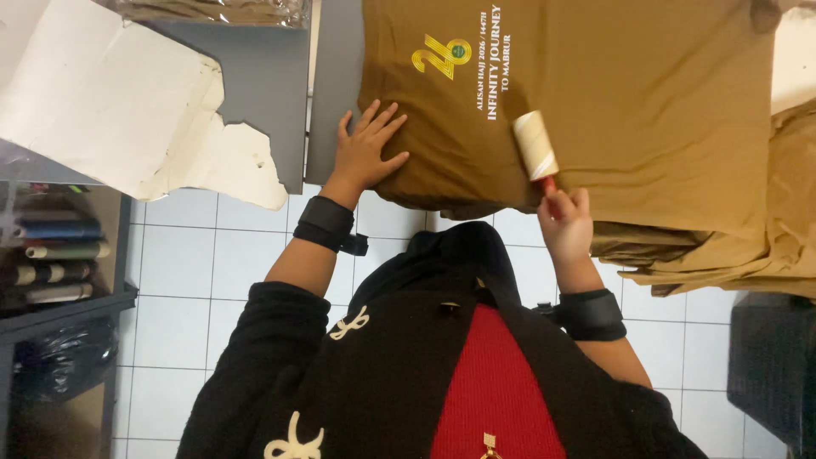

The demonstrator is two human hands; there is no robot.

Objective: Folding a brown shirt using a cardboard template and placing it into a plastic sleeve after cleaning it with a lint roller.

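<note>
A brown T-shirt [646, 93] with a yellow emblem and white print lies spread flat on a grey table [336, 76]. My left hand [367, 149] rests palm down, fingers apart, on the shirt's near left corner. My right hand [565, 223] grips the red handle of a lint roller [535, 144], whose pale roll lies against the shirt just below the print. Both wrists wear black bands.
More folded brown garments [722, 251] are stacked at the right under the spread shirt. A torn sheet of white cardboard [110, 110] lies at the left. A shelf with rolls [51, 251] stands at far left, and a dark crate [773, 365] at lower right on the white tiled floor.
</note>
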